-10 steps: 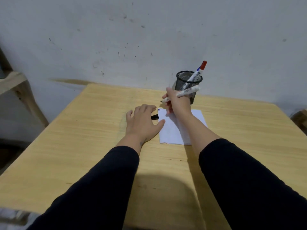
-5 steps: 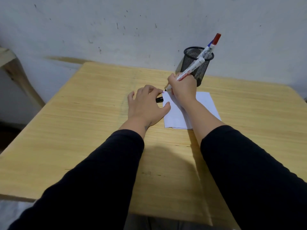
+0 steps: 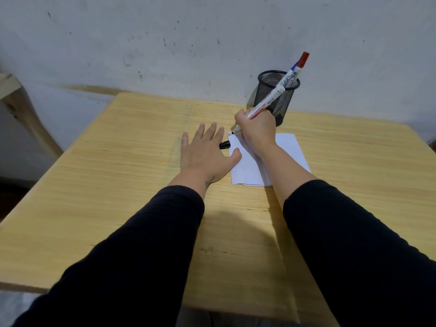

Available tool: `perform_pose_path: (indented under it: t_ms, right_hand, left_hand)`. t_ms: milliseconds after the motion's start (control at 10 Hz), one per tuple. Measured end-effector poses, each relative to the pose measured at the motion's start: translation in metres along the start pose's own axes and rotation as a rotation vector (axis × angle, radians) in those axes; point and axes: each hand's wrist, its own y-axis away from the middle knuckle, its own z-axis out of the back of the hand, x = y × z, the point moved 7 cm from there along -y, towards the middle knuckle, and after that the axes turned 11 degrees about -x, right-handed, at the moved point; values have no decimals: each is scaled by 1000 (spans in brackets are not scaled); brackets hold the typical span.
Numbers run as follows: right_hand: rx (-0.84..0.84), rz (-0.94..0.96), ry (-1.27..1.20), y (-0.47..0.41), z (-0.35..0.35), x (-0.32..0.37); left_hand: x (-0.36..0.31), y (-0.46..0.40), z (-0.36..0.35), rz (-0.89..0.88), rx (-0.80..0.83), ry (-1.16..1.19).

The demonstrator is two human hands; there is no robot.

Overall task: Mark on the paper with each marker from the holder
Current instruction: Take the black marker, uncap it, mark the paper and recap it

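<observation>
A white sheet of paper (image 3: 287, 149) lies on the wooden table (image 3: 118, 185). My right hand (image 3: 257, 131) grips a white marker (image 3: 269, 102) with its dark tip touching the paper's far left corner, where small red and blue marks show. My left hand (image 3: 207, 154) lies flat on the table with fingers spread, its thumb on the paper's left edge. A black marker cap (image 3: 224, 145) sticks out from under its fingers. Behind the paper stands a black mesh holder (image 3: 271, 100) with a red-capped marker (image 3: 303, 60) and a blue-capped one leaning in it.
A pale, speckled wall rises directly behind the table. A wooden frame (image 3: 21, 102) stands to the left of the table. The table's front edge runs beneath my black sleeves.
The right hand lowered the white marker from above the paper until its tip reached the paper's far left corner. The left hand's fingers spread flatter. The camera shifted.
</observation>
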Motion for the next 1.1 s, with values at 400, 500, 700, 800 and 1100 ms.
perform_pose_path:
  t_ms: [400, 500, 700, 800, 1100]
  right_hand:
    - [-33, -102, -142, 0, 7, -4]
    - [-44, -142, -288, 4, 13, -1]
    - [19, -422, -536, 11, 13, -2]
    - [-9, -413, -522, 15, 26, 3]
    - [16, -193, -460, 25, 64, 58]
  left_hand:
    - [0, 0, 0, 1, -9, 13]
    - [1, 1, 1, 1, -23, 42]
    - [3, 7, 12, 45, -132, 335]
    - [6, 11, 15, 40, -152, 395]
    - [4, 3, 67, 179, -303, 996]
